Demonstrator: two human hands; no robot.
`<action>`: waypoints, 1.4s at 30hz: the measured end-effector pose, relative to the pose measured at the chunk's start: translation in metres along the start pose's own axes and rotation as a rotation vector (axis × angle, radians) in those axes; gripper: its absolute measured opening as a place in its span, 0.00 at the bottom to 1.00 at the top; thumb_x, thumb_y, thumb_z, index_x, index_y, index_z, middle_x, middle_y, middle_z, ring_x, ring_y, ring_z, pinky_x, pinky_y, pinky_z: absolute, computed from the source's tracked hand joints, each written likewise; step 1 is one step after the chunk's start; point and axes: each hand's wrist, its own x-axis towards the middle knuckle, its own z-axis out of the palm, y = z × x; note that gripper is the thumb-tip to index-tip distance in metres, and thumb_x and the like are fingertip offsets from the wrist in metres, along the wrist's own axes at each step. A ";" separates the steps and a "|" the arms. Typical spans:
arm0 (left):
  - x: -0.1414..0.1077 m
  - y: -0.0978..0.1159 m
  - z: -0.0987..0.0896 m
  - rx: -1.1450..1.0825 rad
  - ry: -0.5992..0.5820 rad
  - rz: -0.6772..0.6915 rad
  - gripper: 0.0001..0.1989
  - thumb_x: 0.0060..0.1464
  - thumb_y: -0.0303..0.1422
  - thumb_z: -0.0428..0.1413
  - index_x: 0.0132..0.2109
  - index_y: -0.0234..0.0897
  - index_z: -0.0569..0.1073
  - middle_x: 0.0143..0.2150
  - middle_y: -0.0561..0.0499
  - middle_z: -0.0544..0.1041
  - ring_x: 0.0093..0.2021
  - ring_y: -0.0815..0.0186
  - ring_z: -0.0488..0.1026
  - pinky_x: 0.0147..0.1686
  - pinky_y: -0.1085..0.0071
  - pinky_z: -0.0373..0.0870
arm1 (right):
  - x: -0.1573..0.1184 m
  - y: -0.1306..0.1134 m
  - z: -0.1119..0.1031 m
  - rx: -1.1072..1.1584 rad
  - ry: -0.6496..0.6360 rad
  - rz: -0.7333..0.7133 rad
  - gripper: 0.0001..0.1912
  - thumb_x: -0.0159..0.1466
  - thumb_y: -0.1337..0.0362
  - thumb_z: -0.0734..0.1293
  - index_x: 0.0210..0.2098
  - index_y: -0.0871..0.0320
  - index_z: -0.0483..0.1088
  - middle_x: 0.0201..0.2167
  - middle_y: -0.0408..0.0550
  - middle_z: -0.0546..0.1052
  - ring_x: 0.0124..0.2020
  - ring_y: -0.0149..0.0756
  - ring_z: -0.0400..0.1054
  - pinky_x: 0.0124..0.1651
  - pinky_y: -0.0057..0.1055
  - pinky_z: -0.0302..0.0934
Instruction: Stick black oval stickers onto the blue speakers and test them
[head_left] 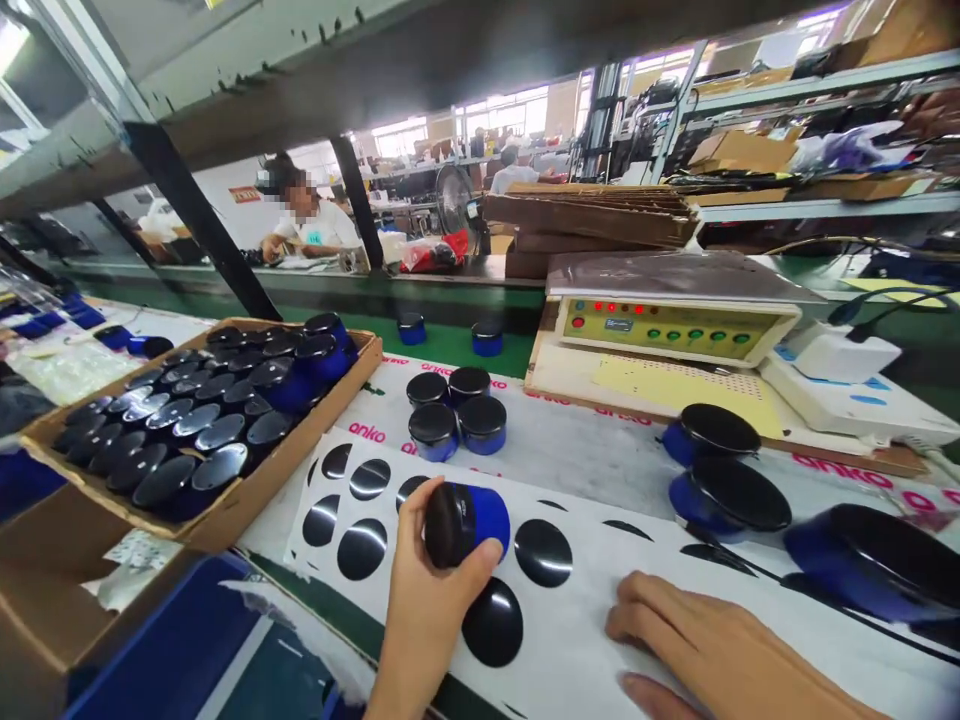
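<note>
Near the front edge of the surface (555,460), your left hand (431,600) has its fingers wrapped round the jar (484,515). Tipped sideways, its black end points left, over the sheet (577,640). Your right hand (712,640), farther right, has loose, bent fingers, seemingly holding nothing.

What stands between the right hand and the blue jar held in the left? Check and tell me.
Nothing visible blocks the right hand. Toward the blue jar there is only the white sheet, with a flat black circle on it. The left hand's own thumb covers part of the jar.
</note>
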 end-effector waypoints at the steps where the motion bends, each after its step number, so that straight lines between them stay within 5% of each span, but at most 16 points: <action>1: 0.001 0.001 -0.001 -0.029 -0.026 -0.016 0.33 0.47 0.41 0.63 0.57 0.39 0.60 0.57 0.43 0.69 0.56 0.58 0.69 0.51 0.65 0.71 | 0.005 -0.005 -0.008 0.018 -0.052 0.028 0.11 0.65 0.57 0.62 0.47 0.44 0.69 0.44 0.46 0.76 0.40 0.40 0.73 0.41 0.34 0.68; 6: 0.002 0.009 -0.004 -0.088 -0.063 -0.031 0.31 0.47 0.41 0.63 0.56 0.40 0.61 0.54 0.46 0.71 0.53 0.60 0.72 0.50 0.67 0.71 | 0.061 -0.031 -0.033 0.115 -0.150 -0.083 0.11 0.65 0.66 0.59 0.47 0.50 0.65 0.49 0.48 0.71 0.43 0.40 0.69 0.45 0.37 0.63; 12: 0.004 0.009 0.002 -0.184 0.006 -0.064 0.31 0.45 0.42 0.64 0.55 0.41 0.63 0.53 0.48 0.72 0.53 0.61 0.71 0.50 0.70 0.71 | 0.108 -0.040 -0.038 -0.088 -0.335 -0.181 0.14 0.59 0.68 0.65 0.43 0.54 0.60 0.41 0.46 0.69 0.32 0.38 0.66 0.31 0.34 0.59; 20: 0.005 0.009 0.001 -0.119 0.008 -0.082 0.32 0.45 0.42 0.64 0.55 0.41 0.63 0.54 0.48 0.71 0.52 0.61 0.71 0.49 0.69 0.71 | 0.088 -0.039 -0.044 -0.259 -0.206 -0.368 0.08 0.63 0.74 0.60 0.41 0.57 0.63 0.41 0.48 0.68 0.32 0.34 0.64 0.31 0.31 0.58; 25: -0.004 0.008 0.004 0.025 0.039 -0.017 0.33 0.44 0.40 0.64 0.57 0.43 0.63 0.55 0.47 0.71 0.56 0.56 0.70 0.51 0.62 0.72 | 0.048 -0.026 -0.050 -0.211 0.080 -0.400 0.06 0.67 0.71 0.59 0.38 0.55 0.66 0.32 0.46 0.70 0.29 0.34 0.65 0.28 0.30 0.59; 28: -0.023 0.009 0.017 0.213 -0.015 0.140 0.34 0.40 0.33 0.67 0.56 0.49 0.67 0.57 0.50 0.70 0.58 0.54 0.67 0.56 0.58 0.67 | 0.020 -0.022 -0.057 0.191 0.397 -0.220 0.04 0.64 0.64 0.65 0.39 0.49 0.67 0.32 0.42 0.72 0.32 0.33 0.68 0.32 0.25 0.63; 30: -0.035 0.009 0.029 0.291 -0.135 0.200 0.41 0.34 0.29 0.69 0.57 0.52 0.67 0.56 0.53 0.71 0.56 0.53 0.68 0.57 0.57 0.65 | 0.008 -0.022 -0.058 0.467 0.494 -0.038 0.05 0.60 0.59 0.70 0.34 0.48 0.69 0.29 0.40 0.72 0.30 0.32 0.69 0.30 0.23 0.64; 36: -0.045 0.009 0.049 0.303 -0.304 0.029 0.51 0.30 0.25 0.71 0.61 0.57 0.58 0.54 0.58 0.74 0.53 0.57 0.71 0.55 0.58 0.66 | 0.019 -0.024 -0.035 0.987 0.357 0.361 0.17 0.62 0.54 0.66 0.22 0.56 0.62 0.31 0.42 0.66 0.31 0.29 0.62 0.32 0.22 0.60; 42: -0.040 0.014 0.044 0.367 -0.386 0.035 0.48 0.36 0.29 0.70 0.61 0.56 0.54 0.56 0.61 0.72 0.55 0.61 0.69 0.56 0.62 0.64 | 0.027 -0.026 -0.011 1.198 0.345 0.454 0.16 0.61 0.53 0.67 0.24 0.56 0.63 0.37 0.41 0.63 0.39 0.31 0.60 0.40 0.24 0.57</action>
